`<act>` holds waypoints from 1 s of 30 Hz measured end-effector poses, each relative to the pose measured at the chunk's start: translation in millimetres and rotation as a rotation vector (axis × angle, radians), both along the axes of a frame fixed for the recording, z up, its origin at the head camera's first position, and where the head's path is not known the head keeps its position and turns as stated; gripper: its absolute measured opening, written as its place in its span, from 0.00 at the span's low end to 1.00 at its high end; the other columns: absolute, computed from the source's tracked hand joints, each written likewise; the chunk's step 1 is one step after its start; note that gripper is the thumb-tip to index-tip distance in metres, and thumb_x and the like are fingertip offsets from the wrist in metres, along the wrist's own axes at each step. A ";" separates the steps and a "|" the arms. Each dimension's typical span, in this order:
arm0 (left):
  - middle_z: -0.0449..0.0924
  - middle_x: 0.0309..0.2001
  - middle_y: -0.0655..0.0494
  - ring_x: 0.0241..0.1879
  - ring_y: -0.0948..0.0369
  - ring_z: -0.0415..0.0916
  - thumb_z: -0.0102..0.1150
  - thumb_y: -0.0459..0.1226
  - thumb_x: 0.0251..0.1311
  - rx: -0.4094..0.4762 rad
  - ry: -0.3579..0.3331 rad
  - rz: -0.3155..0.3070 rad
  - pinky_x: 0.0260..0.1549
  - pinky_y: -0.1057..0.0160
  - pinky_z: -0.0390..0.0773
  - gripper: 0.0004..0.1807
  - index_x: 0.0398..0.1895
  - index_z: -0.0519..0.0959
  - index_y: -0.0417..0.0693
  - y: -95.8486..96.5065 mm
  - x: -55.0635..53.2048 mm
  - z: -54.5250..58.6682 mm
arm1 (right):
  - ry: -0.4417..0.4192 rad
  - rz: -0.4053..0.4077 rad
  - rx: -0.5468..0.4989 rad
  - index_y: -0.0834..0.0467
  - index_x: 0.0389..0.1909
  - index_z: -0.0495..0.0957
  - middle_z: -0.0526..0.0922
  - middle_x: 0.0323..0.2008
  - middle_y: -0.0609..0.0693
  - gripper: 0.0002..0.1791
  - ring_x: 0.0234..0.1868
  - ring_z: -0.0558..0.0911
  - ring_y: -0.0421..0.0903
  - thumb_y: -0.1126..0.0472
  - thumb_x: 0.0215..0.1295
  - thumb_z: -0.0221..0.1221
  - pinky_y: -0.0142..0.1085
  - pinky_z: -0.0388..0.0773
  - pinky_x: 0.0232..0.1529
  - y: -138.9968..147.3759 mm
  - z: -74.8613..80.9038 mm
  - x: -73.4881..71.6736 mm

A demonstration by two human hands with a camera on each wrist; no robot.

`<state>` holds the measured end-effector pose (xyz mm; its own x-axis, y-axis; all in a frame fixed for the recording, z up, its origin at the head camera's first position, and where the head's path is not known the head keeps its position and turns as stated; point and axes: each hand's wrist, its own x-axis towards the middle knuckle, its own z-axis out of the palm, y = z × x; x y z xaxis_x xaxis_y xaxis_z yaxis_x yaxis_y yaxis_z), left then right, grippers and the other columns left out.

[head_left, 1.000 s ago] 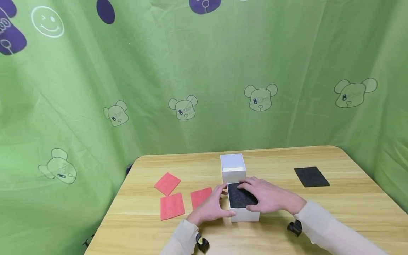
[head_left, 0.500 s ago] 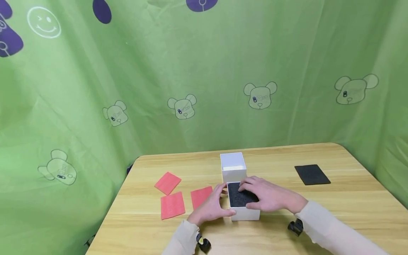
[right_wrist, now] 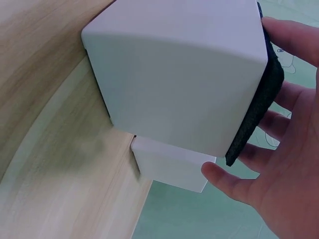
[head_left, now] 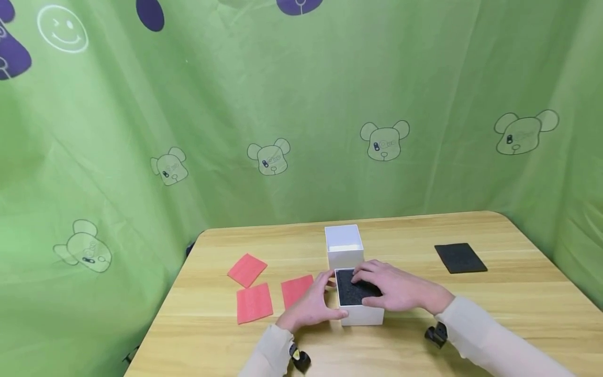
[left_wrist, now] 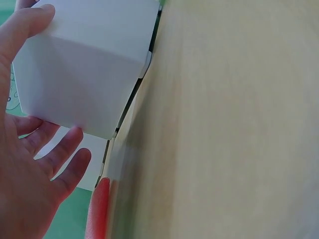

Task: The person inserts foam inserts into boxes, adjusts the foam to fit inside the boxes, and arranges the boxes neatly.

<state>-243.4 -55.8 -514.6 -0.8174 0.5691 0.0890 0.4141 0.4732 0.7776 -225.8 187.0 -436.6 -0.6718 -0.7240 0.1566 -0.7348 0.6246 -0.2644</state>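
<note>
A white box (head_left: pixel 361 315) stands near the middle of the table, with a black felt-like sheet (head_left: pixel 346 294) lying over its top. My left hand (head_left: pixel 312 308) holds the box from the left, thumb on the near face and fingers toward the far side. Over the sheet, my right hand (head_left: pixel 398 288) rests its thumb and fingertips, spread apart. In the right wrist view an edge of the black sheet (right_wrist: pixel 264 94) stands out past the box rim. Part of the sheet is hidden under the right hand.
Just behind stands a second white box (head_left: pixel 345 258), its top uncovered. Three red sheets lie to the left, including a red sheet (head_left: pixel 254 303) nearest the front. Another black sheet (head_left: pixel 460 257) lies at the right. A green curtain (head_left: pixel 325 94) surrounds the table.
My right thumb has shifted slightly inward from the near edge of the black sheet. The left hand and box look unmoved; the head view has tilted a little.
</note>
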 end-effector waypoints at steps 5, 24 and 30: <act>0.61 0.61 0.63 0.56 0.65 0.65 0.70 0.56 0.45 -0.012 0.007 -0.003 0.56 0.62 0.69 0.53 0.72 0.51 0.55 -0.2 -0.8 1.2 | 0.012 0.015 -0.019 0.54 0.53 0.75 0.72 0.55 0.49 0.20 0.55 0.70 0.49 0.50 0.62 0.60 0.50 0.69 0.56 1.7 -0.9 -1.4; 0.61 0.61 0.64 0.57 0.65 0.64 0.70 0.55 0.45 0.001 -0.016 -0.005 0.56 0.62 0.69 0.52 0.72 0.52 0.59 -0.4 -0.6 2.9 | -0.029 -0.009 -0.027 0.54 0.53 0.75 0.72 0.57 0.51 0.21 0.58 0.69 0.51 0.50 0.61 0.60 0.51 0.67 0.58 3.9 -4.0 -4.1; 0.61 0.61 0.64 0.56 0.65 0.65 0.70 0.55 0.45 -0.005 -0.011 -0.007 0.55 0.62 0.69 0.52 0.72 0.52 0.58 -0.3 -0.2 3.1 | -0.025 -0.002 -0.027 0.53 0.52 0.75 0.72 0.56 0.50 0.21 0.57 0.69 0.50 0.50 0.61 0.61 0.50 0.68 0.57 4.1 -4.6 -4.8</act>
